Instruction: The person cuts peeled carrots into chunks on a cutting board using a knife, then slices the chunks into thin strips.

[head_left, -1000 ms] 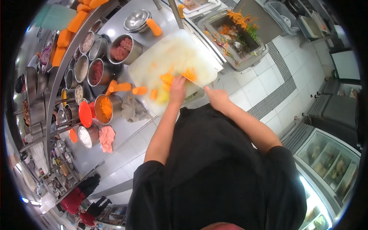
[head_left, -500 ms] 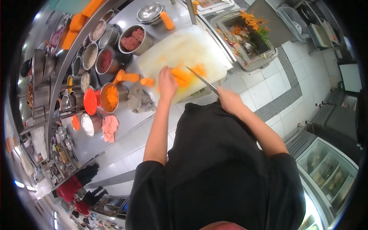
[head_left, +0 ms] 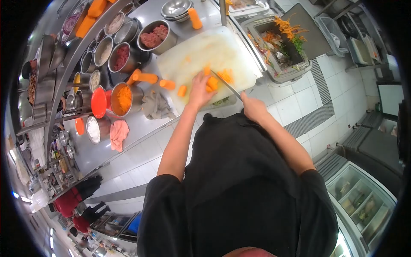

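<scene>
My right hand [head_left: 254,107] is wrapped round the handle of a kitchen knife [head_left: 227,85], whose blade points forward and left over the white cutting board [head_left: 188,55]. At the board's near side, my left hand [head_left: 199,91] has its fingers bent against cut carrot pieces [head_left: 212,83], beside the blade; the fingertips are partly hidden. Thin carrot strips [head_left: 225,76] lie just right of the knife. A short carrot chunk [head_left: 182,91] rests left of my left hand. A peeled carrot [head_left: 167,84] lies off the board's left edge.
Left of the board stand a pot of raw meat [head_left: 155,37], a pot of shredded carrot [head_left: 124,100], a grey cloth [head_left: 156,105] and a pink cloth [head_left: 118,135]. A scrap bin [head_left: 280,77] with peelings is at the right. Steel bowls [head_left: 176,8] sit at the back.
My left hand has moved right along the carrot pieces, closer to the knife. A carrot chunk now shows to its left. The knife remains in my right hand, its tip among the pieces.
</scene>
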